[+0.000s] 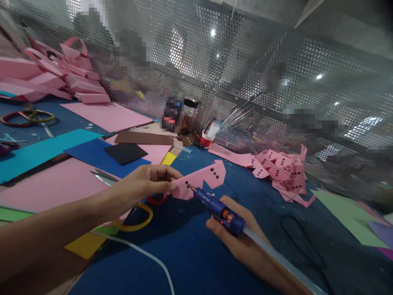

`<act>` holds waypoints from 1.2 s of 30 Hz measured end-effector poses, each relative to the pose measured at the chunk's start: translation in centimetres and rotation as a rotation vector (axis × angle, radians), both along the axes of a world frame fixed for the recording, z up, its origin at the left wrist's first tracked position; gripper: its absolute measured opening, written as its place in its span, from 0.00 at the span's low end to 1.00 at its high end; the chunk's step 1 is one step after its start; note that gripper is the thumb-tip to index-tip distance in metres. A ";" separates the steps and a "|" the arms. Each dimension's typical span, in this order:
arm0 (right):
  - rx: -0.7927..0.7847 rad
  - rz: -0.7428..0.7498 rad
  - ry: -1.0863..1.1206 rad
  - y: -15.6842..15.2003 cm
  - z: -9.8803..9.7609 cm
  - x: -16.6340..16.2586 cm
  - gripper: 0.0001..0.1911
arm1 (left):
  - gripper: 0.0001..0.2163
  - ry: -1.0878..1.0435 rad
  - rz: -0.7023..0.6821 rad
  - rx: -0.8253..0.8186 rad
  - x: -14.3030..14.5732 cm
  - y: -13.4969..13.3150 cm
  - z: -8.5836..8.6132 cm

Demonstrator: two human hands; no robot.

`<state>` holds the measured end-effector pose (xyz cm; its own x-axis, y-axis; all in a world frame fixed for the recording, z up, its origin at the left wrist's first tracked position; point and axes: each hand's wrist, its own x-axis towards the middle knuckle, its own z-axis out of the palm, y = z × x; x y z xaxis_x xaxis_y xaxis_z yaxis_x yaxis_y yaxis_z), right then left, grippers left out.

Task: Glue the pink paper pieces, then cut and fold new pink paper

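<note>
My left hand (153,180) pinches the left end of a pink paper cut-out (196,180) with small black squares on it, held above the blue table. My right hand (239,229) grips a blue hot glue gun (217,209), and a long clear glue stick (276,254) runs out of its back end. The gun's tip meets or nearly meets the cut-out beside a black square at its left end. Under my left wrist lie scissors with a yellow handle loop (135,217), partly hidden by the arm.
Pink, blue and black paper sheets (125,152) cover the left side. More scissors (27,116) and folded pink strips (70,78) lie farther left. A cup (207,138) with clear sticks stands at the back. Pink cut-outs (282,170) pile up right, near green paper (346,213). A white cord (147,254) crosses the front.
</note>
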<state>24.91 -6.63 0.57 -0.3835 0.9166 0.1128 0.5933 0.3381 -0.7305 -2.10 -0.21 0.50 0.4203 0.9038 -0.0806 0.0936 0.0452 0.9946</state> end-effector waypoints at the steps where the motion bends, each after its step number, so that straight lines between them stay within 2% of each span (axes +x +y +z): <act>1: -0.002 -0.002 0.001 0.0 0.0 0.0 0.16 | 0.10 -0.002 0.002 0.001 0.0 0.0 0.0; 15: 0.010 0.014 0.004 -0.1 0.3 -0.3 0.15 | 0.10 0.004 -0.020 0.004 -0.2 0.1 -0.3; 36: 0.017 0.032 0.000 -0.3 0.5 -0.2 0.14 | 0.11 0.002 -0.011 0.025 -0.1 0.1 0.2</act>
